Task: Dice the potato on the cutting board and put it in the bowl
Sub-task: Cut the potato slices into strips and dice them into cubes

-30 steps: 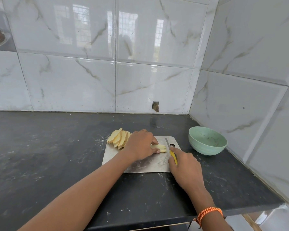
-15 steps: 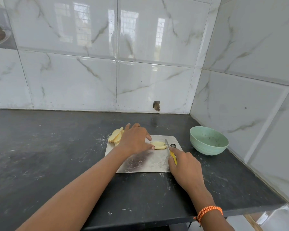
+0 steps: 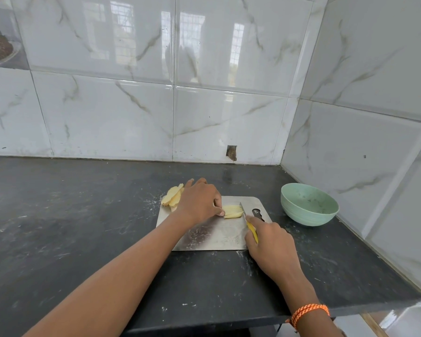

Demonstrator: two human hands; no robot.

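Left hand (image 3: pixel 199 203) pinched potato strips (image 3: pixel 233 211) mid-frame on the cutting board (image 3: pixel 216 235). Right hand (image 3: pixel 269 242) gripped the knife (image 3: pixel 248 221). Best to cut slowly, fingers tucked back. Bowl (image 3: pixel 309 204) sat at right.

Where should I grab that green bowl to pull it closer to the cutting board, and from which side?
Grip the green bowl by its rim, on the side nearest the cutting board. It stands upright and open with nothing visible inside, so fingers can probably hook over the rim. The tiled wall sits close behind and to the right, so come from the board side.
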